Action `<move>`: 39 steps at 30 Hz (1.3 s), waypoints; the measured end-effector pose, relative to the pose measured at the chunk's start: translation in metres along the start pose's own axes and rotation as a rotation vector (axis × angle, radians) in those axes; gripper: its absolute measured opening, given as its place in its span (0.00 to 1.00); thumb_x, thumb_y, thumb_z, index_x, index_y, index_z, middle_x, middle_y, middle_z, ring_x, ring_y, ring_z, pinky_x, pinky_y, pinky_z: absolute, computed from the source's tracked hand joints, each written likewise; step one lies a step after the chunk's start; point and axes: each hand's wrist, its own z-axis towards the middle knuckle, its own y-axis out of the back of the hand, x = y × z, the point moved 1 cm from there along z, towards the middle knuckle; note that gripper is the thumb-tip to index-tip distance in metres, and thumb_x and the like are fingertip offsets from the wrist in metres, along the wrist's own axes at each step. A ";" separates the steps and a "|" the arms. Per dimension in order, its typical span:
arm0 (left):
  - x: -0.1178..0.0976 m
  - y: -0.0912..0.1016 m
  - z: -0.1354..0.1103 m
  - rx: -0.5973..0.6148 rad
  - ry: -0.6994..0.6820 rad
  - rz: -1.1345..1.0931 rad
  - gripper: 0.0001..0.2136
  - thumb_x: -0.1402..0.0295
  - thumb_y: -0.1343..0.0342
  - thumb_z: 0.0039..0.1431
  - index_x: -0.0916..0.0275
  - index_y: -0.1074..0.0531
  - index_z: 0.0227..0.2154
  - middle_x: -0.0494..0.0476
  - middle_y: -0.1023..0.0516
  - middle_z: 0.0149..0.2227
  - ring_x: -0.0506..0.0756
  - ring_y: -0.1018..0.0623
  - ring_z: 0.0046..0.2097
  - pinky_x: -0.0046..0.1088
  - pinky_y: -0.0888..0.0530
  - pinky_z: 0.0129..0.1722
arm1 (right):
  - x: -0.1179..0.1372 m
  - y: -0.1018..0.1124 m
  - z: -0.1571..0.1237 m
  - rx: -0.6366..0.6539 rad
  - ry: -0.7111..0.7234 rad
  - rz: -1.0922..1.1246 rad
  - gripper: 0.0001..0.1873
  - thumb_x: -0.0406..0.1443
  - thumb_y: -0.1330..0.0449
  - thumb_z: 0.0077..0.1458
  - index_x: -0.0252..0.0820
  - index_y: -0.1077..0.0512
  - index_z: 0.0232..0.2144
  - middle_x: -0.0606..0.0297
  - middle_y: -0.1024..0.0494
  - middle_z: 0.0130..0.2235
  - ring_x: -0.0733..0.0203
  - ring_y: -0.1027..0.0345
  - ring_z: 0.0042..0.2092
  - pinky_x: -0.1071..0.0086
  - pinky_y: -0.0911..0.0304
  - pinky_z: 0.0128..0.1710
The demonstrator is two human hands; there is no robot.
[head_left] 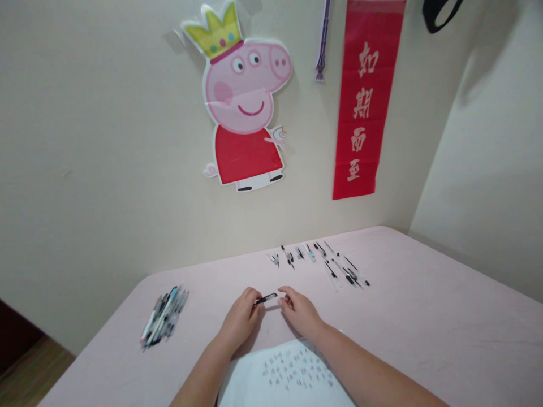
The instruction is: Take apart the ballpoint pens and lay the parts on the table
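Two bare hands over a pink tabletop, a slim dark pen in the left

The left hand (242, 317) is closed around a pen (266, 298), pinching it between thumb and fingers near the middle of the table (445, 339). The pen is thin and straight, black along much of its visible length, with a paler, clear-looking stretch toward its right end, which points slightly up and to the right. The right hand (302, 314) is just beside that end, its fingers curved and parted, with a narrow gap between them and the pen. The two hands are apart from each other.

The tabletop is smooth, matte and pale pink, with rounded far corners. Between the forearms, at the near edge, lies a white sheet of paper (254, 390) covered in small dark marks, too blurred to read. To the left, a heap of pens (163, 316) lies roughly parallel, mixing clear, black, white and light blue barrels. At the far side, right of centre, slender pens and pen parts (350, 278) are spread in small slanting groups.

On the plain cream wall (106, 141) behind are a flat, glossy cartoon pig cutout (246, 152) with a yellow crown and red dress, and a long red banner (360, 135), creased crosswise, bearing four pale characters.
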 end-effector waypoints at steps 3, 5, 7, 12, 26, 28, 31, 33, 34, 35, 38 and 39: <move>-0.005 -0.001 -0.001 0.075 -0.003 0.023 0.06 0.70 0.53 0.59 0.60 0.32 0.35 0.56 0.28 0.37 0.54 0.28 0.39 0.30 0.33 0.40 | 0.001 0.001 0.000 0.022 0.035 0.057 0.16 0.36 0.47 0.55 0.41 0.27 0.45 0.63 0.23 0.33 0.61 0.32 0.32 0.70 0.40 0.34; -0.007 -0.002 -0.001 0.119 -0.012 0.054 0.06 0.69 0.53 0.59 0.59 0.31 0.35 0.55 0.27 0.37 0.54 0.28 0.39 0.29 0.33 0.39 | 0.002 0.001 0.000 0.038 0.073 0.067 0.13 0.34 0.46 0.54 0.42 0.24 0.38 0.62 0.22 0.34 0.60 0.31 0.35 0.70 0.40 0.37; -0.008 -0.003 -0.002 0.149 -0.020 0.093 0.07 0.67 0.52 0.60 0.59 0.30 0.37 0.55 0.27 0.37 0.54 0.28 0.39 0.28 0.34 0.38 | 0.001 0.001 0.000 0.054 0.099 0.066 0.11 0.32 0.46 0.52 0.42 0.23 0.34 0.63 0.21 0.34 0.59 0.31 0.37 0.70 0.40 0.39; -0.008 -0.009 -0.001 0.168 -0.033 0.158 0.08 0.67 0.53 0.62 0.59 0.29 0.36 0.54 0.27 0.36 0.54 0.28 0.38 0.27 0.34 0.37 | 0.000 -0.001 0.000 0.061 0.101 0.079 0.10 0.30 0.45 0.52 0.42 0.24 0.32 0.65 0.22 0.32 0.61 0.31 0.35 0.71 0.40 0.37; -0.014 -0.014 0.002 0.137 -0.003 0.123 0.11 0.63 0.56 0.63 0.60 0.29 0.35 0.57 0.27 0.36 0.55 0.27 0.39 0.28 0.33 0.38 | 0.002 -0.002 0.002 0.078 0.083 0.041 0.12 0.31 0.46 0.52 0.43 0.23 0.35 0.63 0.21 0.35 0.60 0.30 0.36 0.70 0.39 0.38; -0.014 -0.014 0.002 0.142 0.009 0.136 0.12 0.63 0.56 0.64 0.60 0.29 0.34 0.57 0.26 0.35 0.54 0.27 0.38 0.28 0.34 0.37 | 0.002 -0.002 0.002 0.080 0.085 0.048 0.12 0.31 0.46 0.51 0.43 0.23 0.35 0.63 0.21 0.34 0.60 0.30 0.36 0.70 0.39 0.38; -0.014 -0.015 0.002 0.157 0.026 0.150 0.11 0.63 0.56 0.63 0.59 0.29 0.35 0.56 0.24 0.35 0.55 0.26 0.38 0.28 0.35 0.35 | 0.002 -0.002 0.003 0.088 0.088 0.058 0.12 0.31 0.45 0.51 0.43 0.23 0.35 0.63 0.21 0.35 0.60 0.30 0.37 0.70 0.39 0.38; -0.014 -0.016 0.002 0.170 0.034 0.160 0.11 0.63 0.56 0.63 0.58 0.29 0.36 0.55 0.24 0.35 0.55 0.26 0.37 0.27 0.36 0.34 | 0.003 -0.002 0.003 0.097 0.086 0.057 0.12 0.31 0.45 0.51 0.43 0.23 0.35 0.64 0.21 0.35 0.60 0.30 0.37 0.70 0.39 0.38; -0.013 -0.016 0.002 0.175 0.035 0.162 0.11 0.63 0.56 0.63 0.58 0.29 0.36 0.55 0.23 0.35 0.55 0.26 0.37 0.27 0.36 0.34 | 0.003 -0.002 0.003 0.102 0.087 0.056 0.12 0.31 0.45 0.51 0.43 0.23 0.35 0.64 0.21 0.35 0.60 0.30 0.37 0.70 0.39 0.38; -0.013 -0.017 0.002 0.178 0.035 0.164 0.11 0.63 0.56 0.63 0.58 0.29 0.36 0.55 0.23 0.35 0.55 0.26 0.37 0.27 0.36 0.34 | 0.003 -0.002 0.003 0.104 0.087 0.053 0.11 0.31 0.45 0.51 0.43 0.23 0.35 0.64 0.21 0.34 0.60 0.30 0.36 0.70 0.39 0.38; -0.013 -0.017 0.002 0.191 0.037 0.165 0.11 0.64 0.57 0.63 0.58 0.29 0.36 0.55 0.23 0.35 0.54 0.26 0.37 0.27 0.36 0.35 | 0.003 -0.002 0.004 0.105 0.088 0.033 0.11 0.30 0.45 0.51 0.42 0.24 0.34 0.64 0.21 0.33 0.60 0.30 0.36 0.71 0.39 0.37; -0.013 -0.017 0.001 0.196 0.041 0.168 0.11 0.63 0.57 0.63 0.58 0.29 0.36 0.54 0.23 0.35 0.54 0.26 0.37 0.27 0.36 0.34 | 0.002 -0.003 0.004 0.105 0.085 0.025 0.10 0.31 0.45 0.51 0.43 0.24 0.33 0.64 0.21 0.33 0.60 0.30 0.36 0.71 0.39 0.37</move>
